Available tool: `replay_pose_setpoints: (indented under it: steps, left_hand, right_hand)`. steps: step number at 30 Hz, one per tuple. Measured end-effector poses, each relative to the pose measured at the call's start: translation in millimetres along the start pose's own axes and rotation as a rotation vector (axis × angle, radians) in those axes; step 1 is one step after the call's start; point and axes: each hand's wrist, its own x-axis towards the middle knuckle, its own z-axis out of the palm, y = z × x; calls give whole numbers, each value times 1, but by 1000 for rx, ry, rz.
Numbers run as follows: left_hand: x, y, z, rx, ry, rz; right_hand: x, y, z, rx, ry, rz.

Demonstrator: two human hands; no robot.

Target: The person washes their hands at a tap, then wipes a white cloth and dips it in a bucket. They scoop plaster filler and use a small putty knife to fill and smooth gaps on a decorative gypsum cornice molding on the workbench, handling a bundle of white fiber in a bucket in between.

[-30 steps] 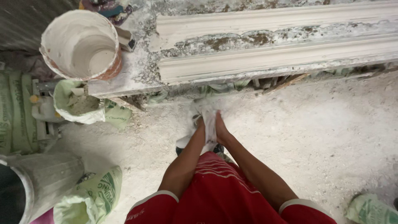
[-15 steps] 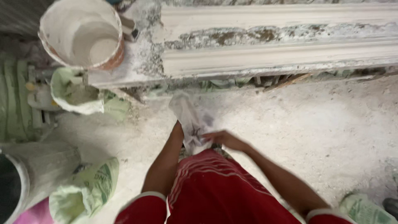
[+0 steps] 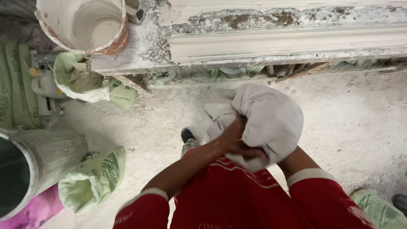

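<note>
A white cloth (image 3: 267,118) is held bunched up in front of the chest, above the dusty floor (image 3: 347,127) and just short of the counter (image 3: 140,55). The left hand (image 3: 233,138) is closed on the cloth, its fingers pressed into the folds at the lower edge. The right hand is wrapped inside the cloth and cannot be seen, so how far it is closed cannot be told; only the right forearm (image 3: 296,161) shows below the bundle. A red shirt with white sleeve trim (image 3: 237,199) is seen beneath the arms, and a dark shoe (image 3: 187,136) stands on the floor just left of the cloth. On the counter, a long white plaster moulding (image 3: 288,42) lies lengthwise, with a plaster-caked bucket (image 3: 85,23) at its left end. Below it, an open green sack (image 3: 78,78) leans against the counter. Another green sack (image 3: 93,180) lies beside a grey bucket (image 3: 38,161) at the lower left.
</note>
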Motion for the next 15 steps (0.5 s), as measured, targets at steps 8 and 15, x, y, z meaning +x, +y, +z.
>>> replay_pose_setpoints:
  steps: [8,15]
  left_hand:
    - [-1,17,-53,248,262,1]
    - [-77,58,-72,415,299,-27]
  right_hand:
    - [25,50,21,-320,-60,184]
    - [2,14,-1,-1058,-364,421]
